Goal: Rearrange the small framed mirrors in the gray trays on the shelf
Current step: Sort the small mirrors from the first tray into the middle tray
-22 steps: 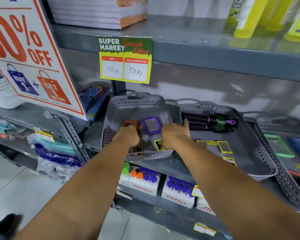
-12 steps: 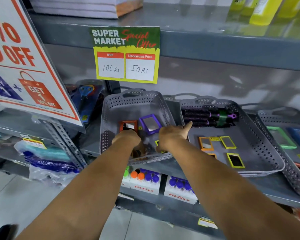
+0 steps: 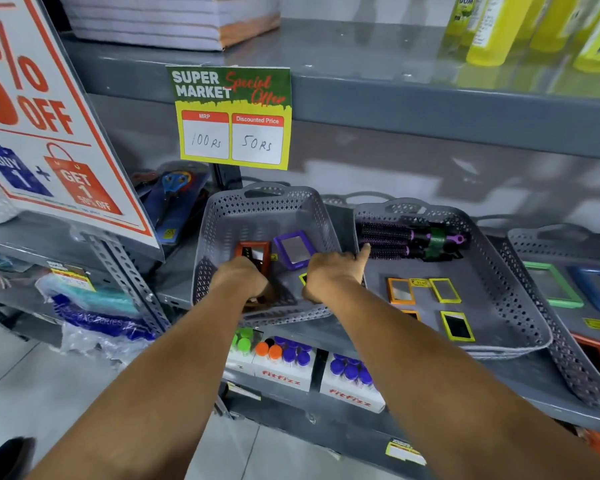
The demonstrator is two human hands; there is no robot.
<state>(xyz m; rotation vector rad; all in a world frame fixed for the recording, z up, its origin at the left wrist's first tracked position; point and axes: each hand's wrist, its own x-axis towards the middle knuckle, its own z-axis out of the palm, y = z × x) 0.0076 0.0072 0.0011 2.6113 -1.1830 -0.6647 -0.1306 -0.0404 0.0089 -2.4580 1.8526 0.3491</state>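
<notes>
The left gray tray (image 3: 222,237) holds a red-framed mirror (image 3: 263,249) and a purple-framed mirror (image 3: 294,249). My left hand (image 3: 239,282) is inside it near the front wall, fingers curled over a small brown-edged mirror (image 3: 255,301) that is mostly hidden. My right hand (image 3: 329,275) is at the tray's right rim, fingers curled against a yellow-framed mirror (image 3: 302,278), index finger pointing right. The middle gray tray (image 3: 513,306) holds an orange-framed mirror (image 3: 400,291) and two yellow-framed mirrors (image 3: 445,290), (image 3: 457,326).
Purple hairbrushes (image 3: 406,240) lie at the back of the middle tray. A third tray (image 3: 534,237) at the right holds green (image 3: 551,284), blue and red mirrors. A price card (image 3: 232,117) hangs above. Boxed bottles (image 3: 284,362) stand on the shelf below.
Both hands stay in the left tray, drawn a little toward its front. My right index finger now sticks out to the right. My view has tilted slightly down and left.
</notes>
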